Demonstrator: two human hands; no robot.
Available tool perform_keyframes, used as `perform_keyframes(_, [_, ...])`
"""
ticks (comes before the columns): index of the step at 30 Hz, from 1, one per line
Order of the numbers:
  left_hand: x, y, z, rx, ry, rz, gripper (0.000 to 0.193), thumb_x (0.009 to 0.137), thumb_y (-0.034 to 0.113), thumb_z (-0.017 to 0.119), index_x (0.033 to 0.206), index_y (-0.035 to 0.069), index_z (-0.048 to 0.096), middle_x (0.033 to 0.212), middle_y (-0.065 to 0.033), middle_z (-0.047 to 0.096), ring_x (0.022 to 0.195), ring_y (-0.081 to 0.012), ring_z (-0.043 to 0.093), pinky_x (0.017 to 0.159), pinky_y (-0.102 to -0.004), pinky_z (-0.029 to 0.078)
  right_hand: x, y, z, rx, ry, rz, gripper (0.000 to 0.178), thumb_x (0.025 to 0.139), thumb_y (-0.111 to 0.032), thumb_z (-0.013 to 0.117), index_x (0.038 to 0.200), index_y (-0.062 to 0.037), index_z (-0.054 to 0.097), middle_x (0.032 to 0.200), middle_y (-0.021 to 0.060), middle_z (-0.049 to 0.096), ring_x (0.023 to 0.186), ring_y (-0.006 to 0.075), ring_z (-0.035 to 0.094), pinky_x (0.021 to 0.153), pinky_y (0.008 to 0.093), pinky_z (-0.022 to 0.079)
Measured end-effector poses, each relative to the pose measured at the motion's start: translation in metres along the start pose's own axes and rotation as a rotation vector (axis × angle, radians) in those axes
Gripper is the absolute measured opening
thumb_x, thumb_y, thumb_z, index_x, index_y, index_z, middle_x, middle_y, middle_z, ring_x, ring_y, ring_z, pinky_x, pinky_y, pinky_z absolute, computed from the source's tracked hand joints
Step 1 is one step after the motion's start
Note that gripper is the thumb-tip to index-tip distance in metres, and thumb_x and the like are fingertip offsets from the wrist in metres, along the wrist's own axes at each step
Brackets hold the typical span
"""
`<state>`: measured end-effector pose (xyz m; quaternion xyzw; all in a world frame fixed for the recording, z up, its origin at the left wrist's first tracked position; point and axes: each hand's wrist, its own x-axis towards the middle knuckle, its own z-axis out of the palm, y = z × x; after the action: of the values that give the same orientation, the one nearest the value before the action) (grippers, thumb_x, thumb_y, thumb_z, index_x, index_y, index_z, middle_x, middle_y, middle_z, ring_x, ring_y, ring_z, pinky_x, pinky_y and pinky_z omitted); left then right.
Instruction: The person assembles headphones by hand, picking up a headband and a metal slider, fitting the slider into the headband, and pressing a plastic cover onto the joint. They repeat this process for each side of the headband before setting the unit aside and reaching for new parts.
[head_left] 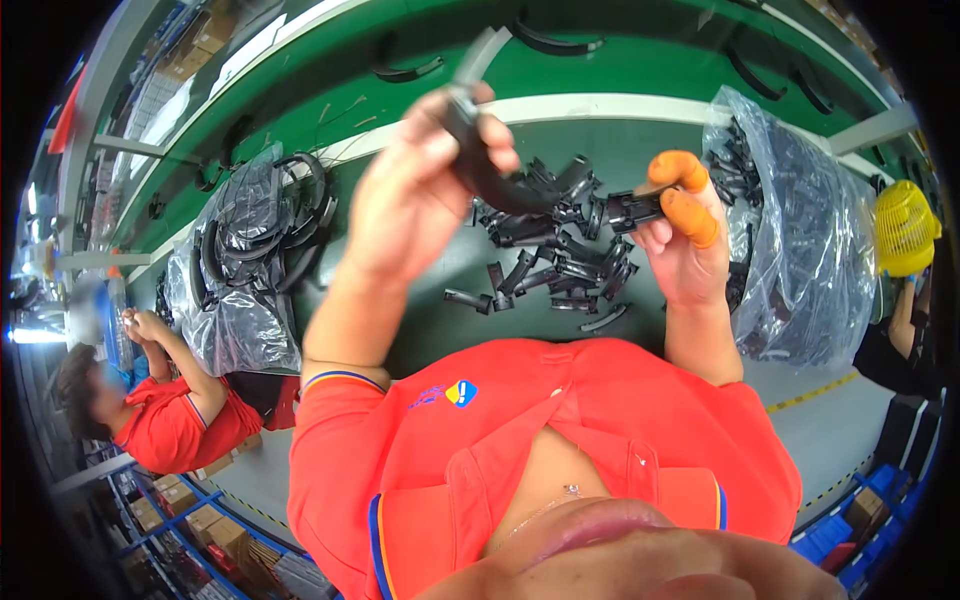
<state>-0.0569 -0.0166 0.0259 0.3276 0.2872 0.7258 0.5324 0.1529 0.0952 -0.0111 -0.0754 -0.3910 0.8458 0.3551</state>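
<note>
Upper centre of the frame, the left hand [415, 190] is clamped on a curved black band [478, 150], raised above the desk [420, 300]. At right, the right hand [685, 235], with orange finger cots, pinches a small black clip [633, 208]. Judging by this, joining is under way; next, the clip must line up with the band's end. A pile of black parts [550, 260] lies below.

The curved black plastic band [480, 170] looks smooth and faintly glossy; the small black plastic clip [630, 208] matt; the orange rubber finger cots [690, 195] dull; the clear plastic bags [810, 230] shiny and crinkled.
</note>
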Motion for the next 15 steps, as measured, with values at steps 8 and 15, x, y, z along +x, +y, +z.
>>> perform_keyframes(8, [-0.016,-0.063,-0.003,-0.056,0.043,-0.125,0.033,0.094,0.027,0.041,0.111,0.000,0.048,0.085,-0.0067,0.053,0.077,-0.0135,0.048,0.074,-0.0260,0.040,0.001,0.012,0.007,-0.218,0.138,0.081,0.021,0.087,-0.015,0.054,0.102,-0.0012,0.054,0.063,0.0026,0.052,0.055,0.0108,0.049,0.053,0.0228,0.040])
perform_keyframes(15, [-0.019,-0.071,-0.002,-0.017,0.038,-0.240,0.040,0.092,0.033,0.048,0.115,0.001,0.046,0.077,-0.0044,0.053,0.069,-0.0101,0.049,0.066,-0.0219,0.041,0.002,0.022,0.000,-0.211,0.137,0.084,0.024,0.086,-0.017,0.058,0.102,-0.0002,0.056,0.069,0.0051,0.058,0.058,0.0124,0.054,0.055,0.0227,0.044])
